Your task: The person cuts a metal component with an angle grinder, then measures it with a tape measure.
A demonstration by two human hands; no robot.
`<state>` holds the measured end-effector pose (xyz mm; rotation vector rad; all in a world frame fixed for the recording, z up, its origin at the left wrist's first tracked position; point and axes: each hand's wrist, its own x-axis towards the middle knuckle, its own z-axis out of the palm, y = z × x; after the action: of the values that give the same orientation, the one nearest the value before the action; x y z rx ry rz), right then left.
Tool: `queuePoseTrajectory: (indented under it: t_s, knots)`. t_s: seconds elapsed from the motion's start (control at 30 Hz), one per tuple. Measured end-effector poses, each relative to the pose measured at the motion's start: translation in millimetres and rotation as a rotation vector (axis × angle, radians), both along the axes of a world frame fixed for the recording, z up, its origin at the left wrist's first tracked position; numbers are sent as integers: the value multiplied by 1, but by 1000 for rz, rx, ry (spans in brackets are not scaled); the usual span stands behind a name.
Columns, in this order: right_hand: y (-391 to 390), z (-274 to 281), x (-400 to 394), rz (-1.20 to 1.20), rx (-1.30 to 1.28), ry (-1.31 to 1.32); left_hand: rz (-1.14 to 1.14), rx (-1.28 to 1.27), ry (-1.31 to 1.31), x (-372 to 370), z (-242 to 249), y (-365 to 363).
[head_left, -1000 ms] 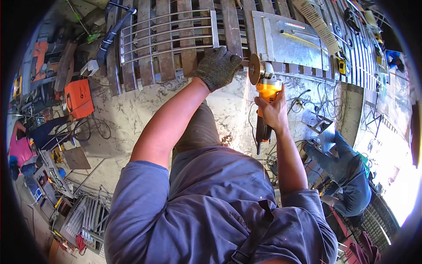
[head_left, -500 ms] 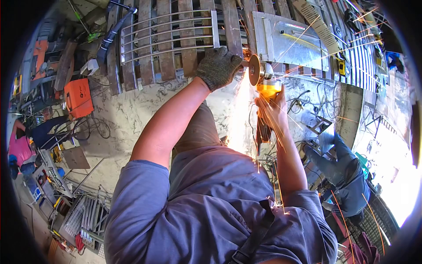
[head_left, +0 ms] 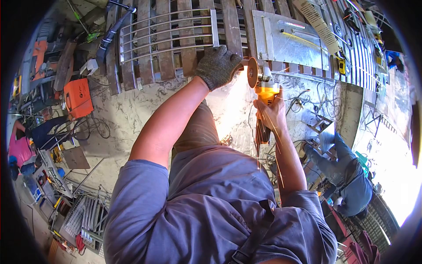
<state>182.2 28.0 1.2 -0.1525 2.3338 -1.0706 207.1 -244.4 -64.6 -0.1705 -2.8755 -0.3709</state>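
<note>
A dark knit glove covers my left hand (head_left: 218, 68), whose fingers are closed on a small metal piece (head_left: 245, 63) at the near edge of the slatted bench. Most of that piece is hidden by the glove. My bare right hand (head_left: 273, 111) grips a yellow and black angle grinder (head_left: 266, 89). The grinder's disc (head_left: 253, 72) stands upright beside the end of the metal piece, with a bright stream of sparks falling below it. Just beyond my left hand lies a grate of curved metal bars (head_left: 167, 37).
The slatted bench (head_left: 229, 26) carries a metal sheet (head_left: 290, 39), a perforated strip (head_left: 316, 26) and a tape measure (head_left: 342, 66). An orange case (head_left: 79, 97) and cables lie on the floor. One person (head_left: 349, 180) crouches at right; another (head_left: 22, 145) is at left.
The disc has shifted slightly left and up, and the grinder body has tilted a little. Fewer sparks fly toward the upper right. My left hand has hardly moved.
</note>
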Motion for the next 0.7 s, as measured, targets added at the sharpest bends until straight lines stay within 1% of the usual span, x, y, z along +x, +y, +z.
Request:
queuePoseTrajectory:
  t_s: [0.07,0.17,0.27,0.37,0.47,0.53,0.6,0.67,0.7]
  knots:
    - [7,-16,2,-26,-110,-23,5,2,10,0,-1,0]
    - [-7,10,-1,-28,22,-41,9,1,8,0,-2,-1]
    - [-6,2,-1,-7,4,66,6,-8,-27,0,-1,-1]
    - [-7,7,-3,-18,-39,21,11,21,-20,0,-2,-1]
    - [-8,8,-5,-45,-8,-41,16,33,15,-1,-4,0]
    - [-5,-12,-2,-103,-167,-33,15,22,21,-1,-3,0]
    - [-1,-18,-1,-102,-177,-37,8,5,11,1,0,0]
    - [-8,8,-4,-43,-39,-51,0,-11,-28,1,3,0]
    - [-6,5,-5,-31,-51,-24,-4,-20,-45,1,4,0]
